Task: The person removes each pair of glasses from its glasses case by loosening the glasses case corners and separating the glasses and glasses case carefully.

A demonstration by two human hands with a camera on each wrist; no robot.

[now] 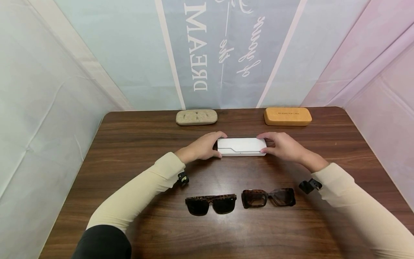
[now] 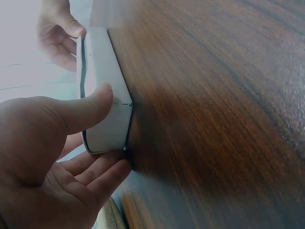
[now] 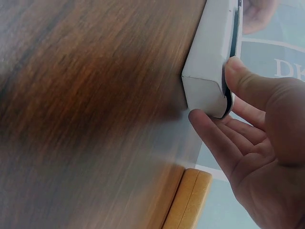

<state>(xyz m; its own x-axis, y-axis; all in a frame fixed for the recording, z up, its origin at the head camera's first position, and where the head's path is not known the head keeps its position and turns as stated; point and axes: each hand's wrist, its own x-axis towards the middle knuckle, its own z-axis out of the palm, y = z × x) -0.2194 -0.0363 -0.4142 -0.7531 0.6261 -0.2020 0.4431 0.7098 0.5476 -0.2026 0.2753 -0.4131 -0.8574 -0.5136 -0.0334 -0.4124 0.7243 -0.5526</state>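
A white glasses case lies on the table between my two hands, its flap down over the front. My left hand holds the left end, the thumb against the front wall and fingers behind and under the end, as the left wrist view shows. At the other end, my right hand grips the case with its thumb at the flap's edge. A dark gap runs along that edge in the right wrist view. Nearer to me lie dark sunglasses and brown tortoiseshell sunglasses.
Behind the white case, near the table's back edge, are a grey-beige glasses case on the left and a tan-orange glasses case on the right. A printed cloth hangs behind the brown wooden table.
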